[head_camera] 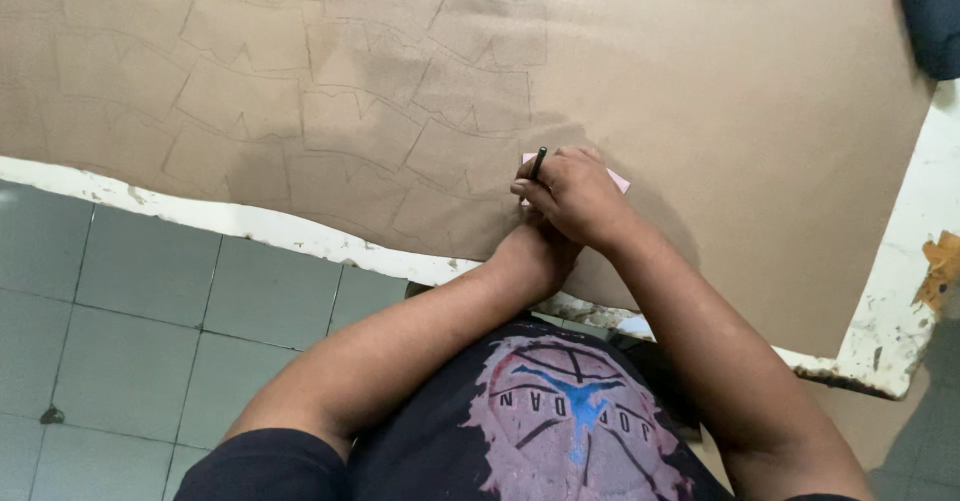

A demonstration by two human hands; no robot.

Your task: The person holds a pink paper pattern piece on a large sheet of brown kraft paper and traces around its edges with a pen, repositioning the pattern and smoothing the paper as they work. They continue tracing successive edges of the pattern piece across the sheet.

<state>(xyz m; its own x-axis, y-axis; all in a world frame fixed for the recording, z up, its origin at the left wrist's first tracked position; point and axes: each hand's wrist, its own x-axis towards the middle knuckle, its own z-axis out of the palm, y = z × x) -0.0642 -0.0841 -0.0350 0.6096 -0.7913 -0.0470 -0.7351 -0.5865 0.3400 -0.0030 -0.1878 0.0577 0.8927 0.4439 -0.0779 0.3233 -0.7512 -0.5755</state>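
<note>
— Right hand (578, 193)?
— Clamped on a dark pencil (538, 162), tip down on the brown paper sheet (720, 101), close to the surface's near edge.
— Left hand (532, 251)?
— Tucked under the right wrist, mostly hidden; cannot tell whether closed or apart.
— Beneath the right hand?
— Pink card template (618, 179), flat on the sheet, beside rows of traced outlines (300, 101).
— Surface (900, 291)?
— White, chipped along its rim.

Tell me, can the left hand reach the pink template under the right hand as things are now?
Probably yes. The left hand lies mostly hidden under the right hand, which holds a dark pen over the pink template. Only the right hand covers the template, and brown paper around it is bare.
</note>
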